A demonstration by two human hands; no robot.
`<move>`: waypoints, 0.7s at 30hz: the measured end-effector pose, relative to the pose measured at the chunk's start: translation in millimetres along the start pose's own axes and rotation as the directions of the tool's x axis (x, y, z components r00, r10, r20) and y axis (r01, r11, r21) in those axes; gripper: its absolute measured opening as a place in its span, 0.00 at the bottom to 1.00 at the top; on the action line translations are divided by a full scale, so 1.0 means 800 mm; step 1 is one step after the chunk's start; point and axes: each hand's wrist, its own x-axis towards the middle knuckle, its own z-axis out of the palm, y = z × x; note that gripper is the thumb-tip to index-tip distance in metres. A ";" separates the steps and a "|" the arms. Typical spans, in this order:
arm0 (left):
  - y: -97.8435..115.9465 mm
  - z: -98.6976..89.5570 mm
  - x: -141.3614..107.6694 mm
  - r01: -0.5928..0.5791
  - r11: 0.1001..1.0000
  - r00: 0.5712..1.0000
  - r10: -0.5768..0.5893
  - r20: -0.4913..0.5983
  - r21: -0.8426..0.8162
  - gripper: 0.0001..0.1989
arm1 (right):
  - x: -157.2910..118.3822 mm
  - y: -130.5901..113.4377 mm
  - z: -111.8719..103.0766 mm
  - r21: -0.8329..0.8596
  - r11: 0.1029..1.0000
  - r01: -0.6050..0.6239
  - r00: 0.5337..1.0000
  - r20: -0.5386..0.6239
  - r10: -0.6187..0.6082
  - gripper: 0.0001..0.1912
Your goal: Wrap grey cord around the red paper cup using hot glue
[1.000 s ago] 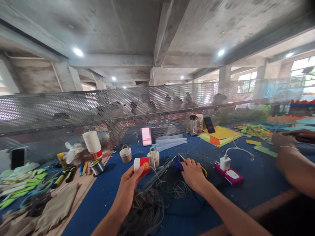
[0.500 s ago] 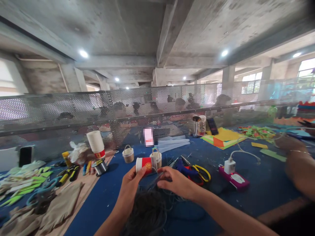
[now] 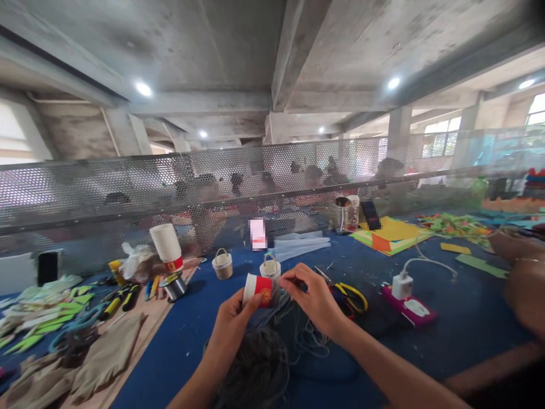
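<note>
My left hand (image 3: 234, 318) is closed around a red and white paper cup (image 3: 252, 289) lying on its side, open rim to the left. Grey strands cover the cup's right end. At that end, the thumb and fingertips of my right hand (image 3: 313, 295) are pinched together, apparently on a thin grey cord; its exact course is hard to see. Loose loops of cord (image 3: 313, 338) lie below on the blue table. A dark stringy bundle (image 3: 258, 363) is between my forearms. Just behind the cup stand two small white buckets with handles, one left (image 3: 222, 267), one partly hidden (image 3: 268, 268).
Stacked paper cups (image 3: 165, 241) and a wire spool (image 3: 174, 287) stand left, near pliers (image 3: 113, 307) and beige gloves (image 3: 108, 363). Yellow-handled scissors (image 3: 355, 296), a magenta power strip (image 3: 411, 309) and coloured sheets (image 3: 394, 230) lie right. Another person's arm (image 3: 525, 289) reaches in at far right.
My right hand has risen and turned, its fingers now pinched at the cup's right end. The cup has shifted slightly right and tilted, staying in my left hand.
</note>
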 end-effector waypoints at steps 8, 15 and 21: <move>0.005 0.003 -0.006 -0.003 1.000 0.995 0.002 0.098 0.008 0.16 | 0.003 0.001 0.001 0.012 1.000 0.012 0.999 -0.042 -0.012 0.07; 0.003 0.004 -0.007 -0.008 1.000 0.993 0.007 0.117 0.008 0.15 | 0.005 0.003 0.000 0.035 0.999 -0.012 0.998 -0.059 0.014 0.06; 0.007 0.005 -0.009 0.005 1.000 0.992 -0.008 0.123 0.028 0.18 | 0.006 0.004 -0.001 0.063 0.996 -0.055 0.997 -0.057 0.059 0.05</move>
